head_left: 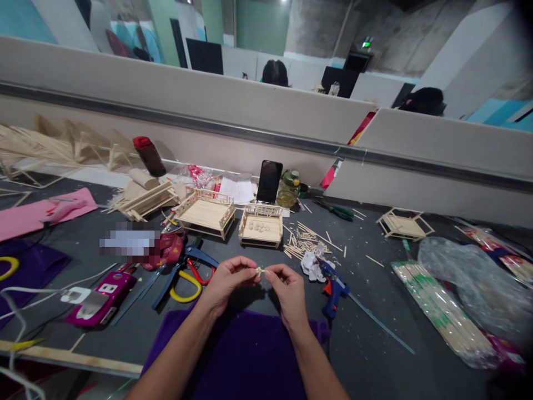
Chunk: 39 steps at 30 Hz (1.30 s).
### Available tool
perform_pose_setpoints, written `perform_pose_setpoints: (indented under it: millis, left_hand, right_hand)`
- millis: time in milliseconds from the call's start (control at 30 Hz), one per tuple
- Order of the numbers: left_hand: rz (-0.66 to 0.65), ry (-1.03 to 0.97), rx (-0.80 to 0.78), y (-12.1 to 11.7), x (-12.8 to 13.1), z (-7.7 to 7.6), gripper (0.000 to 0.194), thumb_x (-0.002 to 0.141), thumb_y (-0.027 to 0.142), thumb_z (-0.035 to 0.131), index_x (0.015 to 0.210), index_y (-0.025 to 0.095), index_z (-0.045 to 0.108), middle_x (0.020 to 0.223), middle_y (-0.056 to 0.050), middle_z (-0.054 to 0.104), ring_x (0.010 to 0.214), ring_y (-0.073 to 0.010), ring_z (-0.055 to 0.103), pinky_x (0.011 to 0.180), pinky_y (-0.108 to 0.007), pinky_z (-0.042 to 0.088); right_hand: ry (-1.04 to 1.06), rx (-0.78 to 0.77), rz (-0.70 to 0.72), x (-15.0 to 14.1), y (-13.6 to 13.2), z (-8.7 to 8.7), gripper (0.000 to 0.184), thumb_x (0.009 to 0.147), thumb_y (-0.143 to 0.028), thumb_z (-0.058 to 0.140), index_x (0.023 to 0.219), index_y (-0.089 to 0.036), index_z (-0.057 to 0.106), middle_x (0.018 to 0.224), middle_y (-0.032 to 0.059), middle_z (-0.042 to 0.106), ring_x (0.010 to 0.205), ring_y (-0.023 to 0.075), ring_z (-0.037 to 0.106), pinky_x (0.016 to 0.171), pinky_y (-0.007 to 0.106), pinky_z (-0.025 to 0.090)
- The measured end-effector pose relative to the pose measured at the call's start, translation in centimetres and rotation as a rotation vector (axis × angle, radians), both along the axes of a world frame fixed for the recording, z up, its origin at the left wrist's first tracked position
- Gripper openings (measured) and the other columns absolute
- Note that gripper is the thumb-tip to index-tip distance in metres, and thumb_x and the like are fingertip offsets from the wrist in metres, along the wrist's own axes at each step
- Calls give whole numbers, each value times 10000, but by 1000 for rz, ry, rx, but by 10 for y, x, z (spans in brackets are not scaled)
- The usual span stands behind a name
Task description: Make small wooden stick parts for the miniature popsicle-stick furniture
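Over the near edge of a purple cloth (245, 350), my left hand (233, 280) pinches a tiny pale wooden piece (259, 271) between thumb and fingers. My right hand (287, 289) closes on a short wooden stick (263, 271) that meets this piece. Just beyond the hands stands a small wooden model bed (261, 236) with several little pieces lying on it. A larger model bed (207, 214) is to its left. Cut sticks (306, 241) are heaped to the right, beside crumpled white paper (312, 265) and a blue glue gun (334, 291).
Pliers with blue handles (179, 266) and yellow-handled scissors (186, 289) lie left of my hands. A phone (269, 182) stands upright by a bottle (288, 189). Packed sticks (441, 311) and a wooden frame (405, 224) are at right. A partition (187, 100) bounds the table.
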<state>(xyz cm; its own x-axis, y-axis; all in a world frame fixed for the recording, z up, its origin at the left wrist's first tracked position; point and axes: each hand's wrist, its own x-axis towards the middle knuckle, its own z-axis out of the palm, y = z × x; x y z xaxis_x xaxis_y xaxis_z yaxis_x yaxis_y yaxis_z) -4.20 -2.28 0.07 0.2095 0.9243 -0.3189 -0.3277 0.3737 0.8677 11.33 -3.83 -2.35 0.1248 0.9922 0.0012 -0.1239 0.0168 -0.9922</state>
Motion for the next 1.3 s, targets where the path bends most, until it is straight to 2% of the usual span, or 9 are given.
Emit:
perform_pose_setpoints:
  millis: [400, 867, 1300]
  left_hand:
    - [-4, 15, -5, 1, 0, -2, 234, 669, 257, 810, 813, 141, 668, 700, -27, 719, 660, -144, 681, 667, -236, 520]
    - [-5, 12, -19, 0, 0, -2, 234, 666, 247, 811, 820, 146, 668, 703, -25, 721, 669, -146, 687, 682, -246, 528]
    - [-7, 25, -14, -1, 1, -2, 226, 662, 250, 809, 812, 147, 674, 698, -24, 715, 670, -147, 682, 680, -248, 523]
  right_hand:
    - [10, 9, 14, 0, -1, -3, 118, 760, -288, 712, 784, -173, 720, 707, 5, 674, 659, 133, 552, 637, 244, 419]
    - [54, -21, 2, -1, -1, -4, 150, 743, -315, 721, 789, -173, 716, 678, -5, 643, 593, 115, 509, 552, 227, 382]
    - [23, 11, 24, 0, -2, -3, 118, 759, -287, 706, 777, -170, 708, 694, -1, 654, 643, 125, 535, 621, 237, 410]
